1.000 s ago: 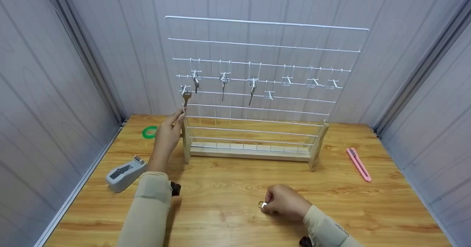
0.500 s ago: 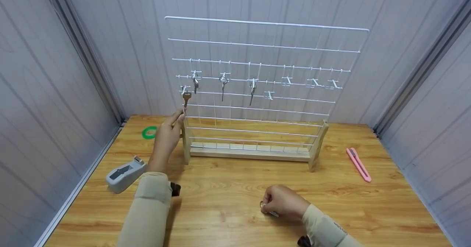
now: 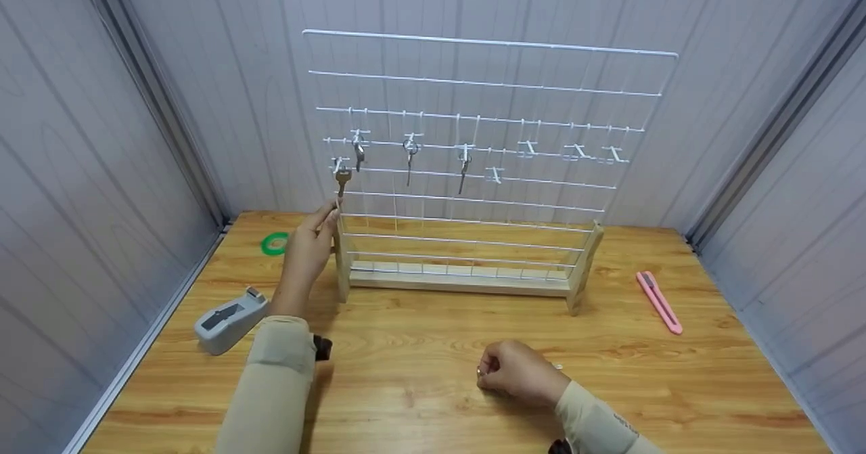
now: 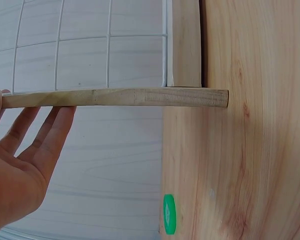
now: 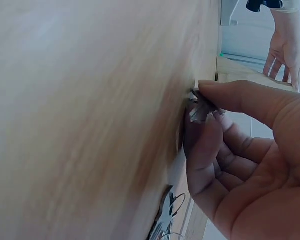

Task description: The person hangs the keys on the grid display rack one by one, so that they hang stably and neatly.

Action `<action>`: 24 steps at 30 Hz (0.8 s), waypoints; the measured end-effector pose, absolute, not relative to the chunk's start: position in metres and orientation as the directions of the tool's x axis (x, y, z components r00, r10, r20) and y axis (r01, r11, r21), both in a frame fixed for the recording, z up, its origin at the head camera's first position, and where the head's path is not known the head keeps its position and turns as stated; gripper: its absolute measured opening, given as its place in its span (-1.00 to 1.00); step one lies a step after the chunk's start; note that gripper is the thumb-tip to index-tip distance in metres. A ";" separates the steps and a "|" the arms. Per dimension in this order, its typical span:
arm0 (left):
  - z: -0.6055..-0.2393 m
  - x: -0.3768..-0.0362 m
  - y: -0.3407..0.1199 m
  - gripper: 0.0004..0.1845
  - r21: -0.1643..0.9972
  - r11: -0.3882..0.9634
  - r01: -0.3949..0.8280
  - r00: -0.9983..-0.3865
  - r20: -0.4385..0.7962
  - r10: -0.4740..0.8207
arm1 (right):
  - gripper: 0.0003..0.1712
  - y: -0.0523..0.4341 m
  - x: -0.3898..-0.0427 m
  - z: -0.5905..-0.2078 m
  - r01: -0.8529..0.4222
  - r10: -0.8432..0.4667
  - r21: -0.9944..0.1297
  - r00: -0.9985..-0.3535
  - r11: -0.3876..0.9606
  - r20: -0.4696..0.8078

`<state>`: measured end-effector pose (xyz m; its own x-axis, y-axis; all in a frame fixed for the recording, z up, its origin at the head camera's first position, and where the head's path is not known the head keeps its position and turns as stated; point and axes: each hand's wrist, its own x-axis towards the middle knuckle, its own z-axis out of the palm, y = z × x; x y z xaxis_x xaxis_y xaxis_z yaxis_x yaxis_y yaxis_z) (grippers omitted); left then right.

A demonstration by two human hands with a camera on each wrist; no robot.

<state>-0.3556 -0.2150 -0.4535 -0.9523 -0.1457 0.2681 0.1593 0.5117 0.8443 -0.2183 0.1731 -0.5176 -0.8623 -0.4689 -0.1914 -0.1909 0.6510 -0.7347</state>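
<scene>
A white wire grid rack on a wooden base point(image 3: 460, 281) stands on the table. My left hand point(image 3: 308, 251) grips its left wooden side post point(image 4: 140, 96), with several fingers against the outer face. Just above those fingertips hangs a key point(image 3: 344, 178) on a hook. More keys hang from hooks to the right, among them one key point(image 3: 410, 163) and another key point(image 3: 465, 166). Low over the table, my right hand point(image 3: 521, 373) pinches a small metal key point(image 5: 202, 107) between thumb and index finger; the fingers hide most of it. Loose keys point(image 5: 165, 217) with rings lie on the table beside this hand.
Several bare hooks point(image 3: 578, 151) line the grid's right side. A grey tape dispenser point(image 3: 231, 320) and a green tape roll point(image 3: 275, 243) lie left of the rack. A pink utility knife point(image 3: 659, 303) lies at the right. Panel walls point(image 3: 135, 170) enclose the table.
The ring at my right fingertips has gone mostly out of sight behind the fingers. A bit of metal now shows behind the right wrist. My left hand has kept its place.
</scene>
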 end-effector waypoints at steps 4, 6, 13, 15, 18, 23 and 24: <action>-0.452 -0.355 -0.215 -0.47 0.863 0.484 0.146 -0.961 0.240 -0.139 | -0.86 0.173 -0.219 -0.519 -0.214 -0.461 -0.725 -0.873 0.654 -0.158; -0.452 -0.355 -0.215 -0.47 0.870 0.474 0.139 -0.964 0.227 -0.134 | -0.87 0.174 -0.219 -0.520 -0.220 -0.460 -0.731 -0.876 0.646 -0.143; -0.451 -0.355 -0.214 -0.47 0.871 0.470 0.145 -0.962 0.235 -0.140 | -0.91 0.175 -0.220 -0.517 -0.191 -0.461 -0.782 -0.877 0.594 -0.136; -0.451 -0.355 -0.214 -0.47 0.867 0.474 0.153 -0.960 0.245 -0.138 | -0.91 0.175 -0.220 -0.514 -0.191 -0.459 -0.777 -0.877 0.600 -0.139; -0.451 -0.355 -0.214 -0.47 0.869 0.470 0.156 -0.959 0.247 -0.137 | -0.93 0.176 -0.221 -0.510 -0.204 -0.457 -0.759 -0.879 0.618 -0.135; -0.451 -0.355 -0.215 -0.45 0.867 0.479 0.136 -0.966 0.223 -0.131 | -0.95 0.177 -0.222 -0.500 -0.298 -0.461 -0.702 -0.886 0.647 -0.050; -0.451 -0.355 -0.215 -0.45 0.866 0.484 0.130 -0.967 0.218 -0.129 | -0.95 0.177 -0.222 -0.498 -0.311 -0.460 -0.692 -0.887 0.651 -0.033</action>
